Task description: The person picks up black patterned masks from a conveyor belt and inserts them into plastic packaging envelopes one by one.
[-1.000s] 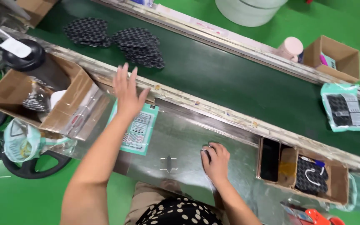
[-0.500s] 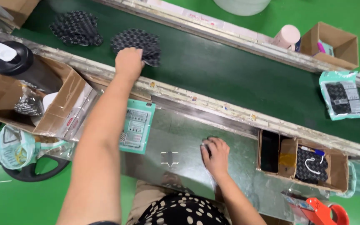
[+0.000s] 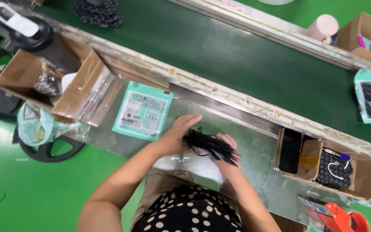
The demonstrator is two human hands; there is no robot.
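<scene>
Since the earlier frame, the left hand point(image 3: 174, 135) has come back from the far belt, where it was reaching to a black pile, and now meets the right hand point(image 3: 228, 157) over the metal surface point(image 3: 254, 141), near the person's body. Both hands grasp a black mesh piece point(image 3: 209, 145) with thin cords; the left hand holds its left end, the right hand supports it from below on the right. The piece is blurred, so its exact shape cannot be told.

Just left of the hands lies a teal printed packet point(image 3: 143, 111) on the surface, beside an open cardboard box point(image 3: 76, 90). At the right stands a smaller box point(image 3: 353, 169) with a dark phone point(image 3: 290, 150).

One risk, as a judgement: the loose cords may tangle or catch on the fingers, and the piece could slip off the near edge.
</scene>
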